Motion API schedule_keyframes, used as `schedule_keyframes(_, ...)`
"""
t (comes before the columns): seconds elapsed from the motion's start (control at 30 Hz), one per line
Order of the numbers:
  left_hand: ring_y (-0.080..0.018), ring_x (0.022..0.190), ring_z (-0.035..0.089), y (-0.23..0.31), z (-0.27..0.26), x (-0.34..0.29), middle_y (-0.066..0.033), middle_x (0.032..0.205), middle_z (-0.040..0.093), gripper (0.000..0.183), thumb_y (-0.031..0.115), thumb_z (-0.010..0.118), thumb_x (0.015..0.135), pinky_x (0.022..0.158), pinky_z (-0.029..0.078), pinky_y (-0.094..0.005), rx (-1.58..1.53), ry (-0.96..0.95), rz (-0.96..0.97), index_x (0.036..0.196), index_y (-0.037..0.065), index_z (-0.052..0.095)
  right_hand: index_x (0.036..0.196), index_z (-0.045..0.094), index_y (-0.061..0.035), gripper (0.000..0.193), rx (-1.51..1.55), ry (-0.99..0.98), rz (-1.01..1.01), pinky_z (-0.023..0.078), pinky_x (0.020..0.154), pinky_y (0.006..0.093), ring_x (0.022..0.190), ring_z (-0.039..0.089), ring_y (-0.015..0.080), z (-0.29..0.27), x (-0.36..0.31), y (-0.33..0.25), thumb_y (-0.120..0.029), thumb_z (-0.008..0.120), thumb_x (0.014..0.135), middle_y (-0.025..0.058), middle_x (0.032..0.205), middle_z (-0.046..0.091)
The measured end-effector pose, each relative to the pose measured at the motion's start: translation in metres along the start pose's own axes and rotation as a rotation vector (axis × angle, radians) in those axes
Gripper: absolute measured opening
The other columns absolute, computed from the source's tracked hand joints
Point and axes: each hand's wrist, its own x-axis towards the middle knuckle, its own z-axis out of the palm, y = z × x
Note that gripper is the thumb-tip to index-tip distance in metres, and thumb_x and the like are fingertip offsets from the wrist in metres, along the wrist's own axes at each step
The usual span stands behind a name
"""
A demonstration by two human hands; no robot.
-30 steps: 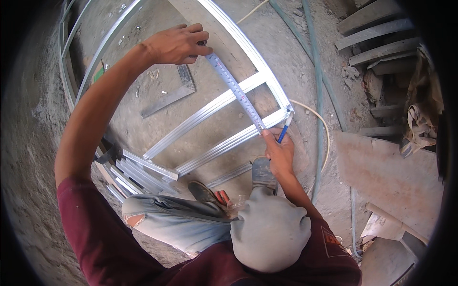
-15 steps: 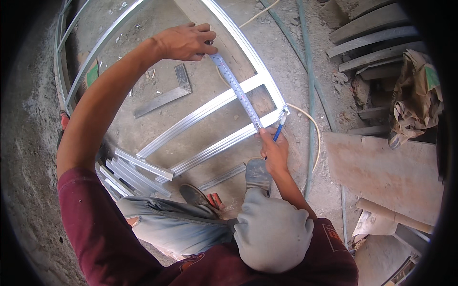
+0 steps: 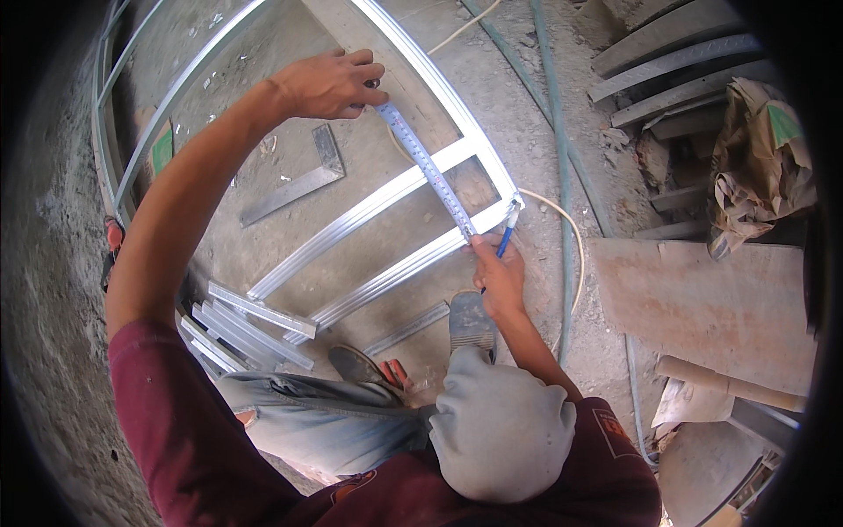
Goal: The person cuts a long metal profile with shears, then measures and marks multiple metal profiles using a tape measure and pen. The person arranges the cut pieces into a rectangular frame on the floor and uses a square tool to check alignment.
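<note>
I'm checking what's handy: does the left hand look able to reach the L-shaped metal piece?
Probably yes: nothing covers the L-shaped metal piece, near the left hand, though that hand likely must release the measuring tape first.

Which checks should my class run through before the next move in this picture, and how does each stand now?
1. Left hand grips the upper end of the tape measure: ok.
2. Right hand is at the lower end: ok.
3. Tape measure looks straight, crossing the far bar and reaching the near bar: ok.
4. Blue pen is in the right hand: ok.
5. Pen tip touches the metal: cannot tell.
</note>
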Motion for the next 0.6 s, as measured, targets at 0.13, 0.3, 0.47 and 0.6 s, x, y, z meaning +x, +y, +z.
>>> schedule_keyframes(0.13,-0.0213,0.113,0.054,0.0018,-0.004,-0.0018,-0.005,0.112,0.057,0.042,0.021,0.074,0.083,0.095,0.053,-0.0364,0.021,-0.034,-0.017,0.123,0.022,0.066,0.1,0.061,-0.0012,0.021,0.008,0.002,0.003,0.032,0.041,0.021,0.047,0.039,0.0028,0.0012,-0.0006,-0.0006,-0.019,0.069,0.095,0.0072,0.083,0.067)
schedule_keyframes(0.3,-0.0215,0.114,0.053,0.0013,-0.0058,-0.0021,-0.0045,0.113,0.056,0.044,0.021,0.074,0.082,0.095,0.052,-0.0371,0.004,-0.019,0.004,0.124,0.022,0.064,0.097,0.061,-0.0022,0.018,0.011,0.01,-0.003,0.03,0.041,0.022,0.045,0.036,0.0031,0.0046,-0.0029,-0.0036,-0.019,0.068,0.095,0.0023,0.071,0.061)
schedule_keyframes(0.47,-0.022,0.113,0.052,0.0011,-0.0054,-0.0023,-0.0047,0.112,0.055,0.042,0.018,0.071,0.084,0.096,0.052,-0.0376,-0.01,-0.023,-0.002,0.125,0.021,0.064,0.097,0.06,-0.0027,0.017,0.022,0.0,-0.017,0.031,0.042,0.0225,0.046,0.037,0.0034,0.0041,-0.0026,-0.0007,-0.018,0.067,0.095,0.0052,0.077,0.064)
schedule_keyframes(0.6,-0.0216,0.112,0.052,0.0016,-0.0045,-0.0033,-0.0047,0.11,0.054,0.041,0.018,0.07,0.084,0.096,0.052,-0.0375,-0.009,-0.018,-0.006,0.124,0.021,0.064,0.097,0.06,-0.0031,0.016,0.025,-0.016,-0.02,0.031,0.042,0.0228,0.047,0.038,0.0036,0.0035,-0.003,-0.0008,-0.018,0.067,0.095,0.0082,0.084,0.067)
